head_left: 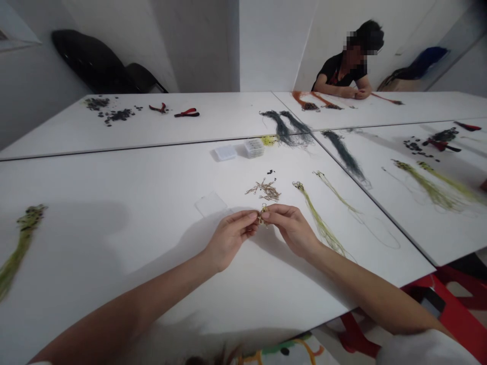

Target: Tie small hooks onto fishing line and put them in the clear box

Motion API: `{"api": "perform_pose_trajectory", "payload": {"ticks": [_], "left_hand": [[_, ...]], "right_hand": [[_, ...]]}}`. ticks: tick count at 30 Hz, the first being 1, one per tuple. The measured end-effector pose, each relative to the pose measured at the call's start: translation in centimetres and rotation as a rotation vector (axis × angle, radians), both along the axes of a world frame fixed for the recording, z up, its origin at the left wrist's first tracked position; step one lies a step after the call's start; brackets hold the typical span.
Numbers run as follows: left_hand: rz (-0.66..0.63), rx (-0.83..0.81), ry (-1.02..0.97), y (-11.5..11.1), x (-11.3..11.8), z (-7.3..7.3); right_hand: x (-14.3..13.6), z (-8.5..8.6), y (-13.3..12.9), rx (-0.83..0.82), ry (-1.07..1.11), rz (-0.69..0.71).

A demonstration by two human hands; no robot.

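Your forearms enter from the lower corners of the frame. At its centre, your left hand and right hand together pinch a small yellowish cluster. Just above it, brass-coloured pieces lie on the table; yellow-green strands lie to the right.

Centre of the near table, left hand meets right hand, a small item between them! Just beyond lies a heap of pieces; farther back, 2 boxes side by side. Right of the hands, 2 bundles of strands; far left, 2 pliers. Far right, a person sits behind the tables!
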State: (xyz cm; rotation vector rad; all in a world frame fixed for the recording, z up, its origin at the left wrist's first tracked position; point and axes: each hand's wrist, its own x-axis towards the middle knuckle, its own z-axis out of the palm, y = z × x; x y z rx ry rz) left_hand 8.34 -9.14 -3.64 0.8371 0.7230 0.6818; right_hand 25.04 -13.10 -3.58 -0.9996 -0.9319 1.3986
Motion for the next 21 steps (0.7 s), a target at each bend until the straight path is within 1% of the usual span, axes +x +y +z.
{"api": "perform_pose_trajectory", "payload": {"ticks": [8,11,16,21], "left_hand": [[-0.088,-0.005,0.015,-0.41,0.15,-0.34],[-0.085,0.017,0.026,-0.51,0.11,-0.3],[-0.087,0.107,0.073,-0.64,0.09,-0.07],[-0.091,0.147,0.095,-0.68,0.14,0.15]], "right_hand": [[-0.21,-0.09,-0.18,0.004,0.033,-0.007],[-0.3,-0.22,-0.2,0.005,0.055,-0.022],[-0.52,-0.33,-0.23,-0.016,0.073,-0.05],[-0.73,-0.24,-0.37,-0.017,0.095,-0.036]]}}
